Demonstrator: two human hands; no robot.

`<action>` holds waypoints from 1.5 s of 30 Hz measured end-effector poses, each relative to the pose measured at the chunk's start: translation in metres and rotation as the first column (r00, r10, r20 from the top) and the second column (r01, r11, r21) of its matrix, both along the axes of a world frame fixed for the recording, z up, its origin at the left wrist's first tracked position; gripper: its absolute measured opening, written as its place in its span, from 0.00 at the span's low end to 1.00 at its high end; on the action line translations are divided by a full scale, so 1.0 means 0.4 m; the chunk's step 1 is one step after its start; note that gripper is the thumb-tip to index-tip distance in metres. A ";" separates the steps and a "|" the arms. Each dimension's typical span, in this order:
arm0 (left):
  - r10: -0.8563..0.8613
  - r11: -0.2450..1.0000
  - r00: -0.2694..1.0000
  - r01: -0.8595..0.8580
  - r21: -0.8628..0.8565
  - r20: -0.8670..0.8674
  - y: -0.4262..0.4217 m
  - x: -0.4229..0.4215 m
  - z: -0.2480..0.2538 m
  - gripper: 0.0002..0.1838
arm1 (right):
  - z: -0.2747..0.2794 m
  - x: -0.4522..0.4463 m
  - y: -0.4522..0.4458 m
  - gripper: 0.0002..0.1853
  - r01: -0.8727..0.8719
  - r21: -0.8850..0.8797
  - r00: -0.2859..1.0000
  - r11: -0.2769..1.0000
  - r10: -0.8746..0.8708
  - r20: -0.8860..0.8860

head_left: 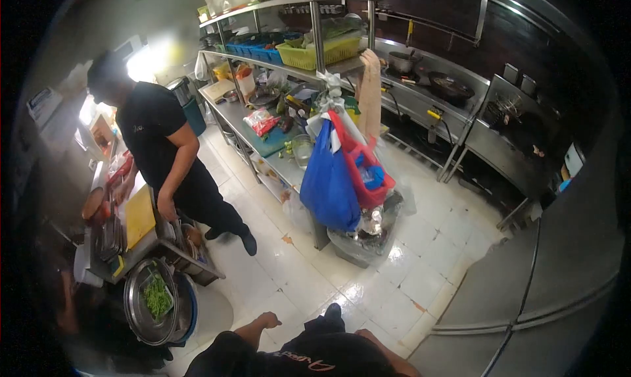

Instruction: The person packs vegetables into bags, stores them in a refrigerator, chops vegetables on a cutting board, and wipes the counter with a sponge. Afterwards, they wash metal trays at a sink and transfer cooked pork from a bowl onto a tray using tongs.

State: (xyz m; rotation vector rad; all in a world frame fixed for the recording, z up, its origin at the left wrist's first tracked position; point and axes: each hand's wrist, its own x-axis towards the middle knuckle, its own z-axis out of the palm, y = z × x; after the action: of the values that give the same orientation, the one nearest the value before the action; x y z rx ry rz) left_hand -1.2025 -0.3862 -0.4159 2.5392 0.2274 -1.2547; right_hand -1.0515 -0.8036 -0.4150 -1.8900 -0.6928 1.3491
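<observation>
At the bottom centre my left hand (pixel 268 320) hangs above the tiled floor, its fingers curled in and too small to read clearly; I see nothing sticking out of it. Of my right arm only the forearm (pixel 381 351) shows at the bottom edge, and the hand is hidden. Left of my left hand, a round metal tray (pixel 136 305) with chopped greens (pixel 158 297) rests on a large bin. Ahead of me a blue bag (pixel 327 183) and a red bag (pixel 358 160) hang from the end of a steel shelf unit.
A person (pixel 154 124) in black stands at the left counter by a yellow cutting board (pixel 140 218). A lined bin (pixel 358 249) stands below the bags. Pans (pixel 450 87) sit on the stove at the back. Steel doors (pixel 565 272) are at right.
</observation>
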 end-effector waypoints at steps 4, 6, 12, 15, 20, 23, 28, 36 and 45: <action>0.015 0.999 0.999 -0.016 0.033 0.039 0.083 0.219 -0.005 0.29 | 0.118 0.148 0.015 0.17 0.097 -0.169 0.982 0.981 -0.122 -0.147; 0.070 0.997 0.971 -0.074 0.009 0.230 0.090 0.345 0.023 0.27 | 0.242 0.210 0.070 0.17 0.263 -0.142 0.934 0.954 -0.289 -0.209; 0.656 0.744 0.681 -0.509 -0.433 0.326 -0.115 0.693 0.351 0.24 | 0.019 0.383 0.056 0.14 0.167 0.146 0.976 0.975 -0.142 -0.167; 0.489 0.843 0.823 -0.361 -0.399 0.288 -0.226 0.778 0.278 0.25 | 0.031 0.490 0.020 0.12 0.174 0.080 0.970 0.981 -0.157 -0.185; 0.044 0.934 0.990 0.006 -0.358 0.131 -0.435 0.961 0.254 0.28 | 0.040 0.693 -0.123 0.10 0.069 0.514 0.997 0.855 -0.070 -0.017; 0.155 0.928 0.983 -0.109 -0.355 0.103 -0.519 1.091 0.237 0.25 | -0.065 0.820 -0.223 0.10 0.056 0.605 0.998 0.794 -0.067 -0.004; 0.143 0.977 0.969 -0.105 -0.186 0.202 -0.633 1.329 0.355 0.15 | 0.216 1.036 -0.363 0.18 0.054 0.155 0.997 0.986 -0.062 0.044; 0.329 0.899 0.897 -0.202 -0.389 0.295 -0.666 1.531 0.292 0.22 | 0.206 1.413 -0.429 0.12 0.214 0.007 0.900 0.977 -0.194 -0.391; 0.208 0.922 0.935 -0.090 -0.377 0.287 -0.690 2.253 0.377 0.25 | 0.359 1.975 -0.591 0.11 0.775 -0.152 0.590 0.614 -0.788 -0.178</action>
State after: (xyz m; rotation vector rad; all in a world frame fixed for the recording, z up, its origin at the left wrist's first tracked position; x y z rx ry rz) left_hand -0.3013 -0.6620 -0.2652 2.3085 0.1060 -0.7276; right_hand -0.2615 -1.0400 -0.2712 -1.6999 0.3235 0.9498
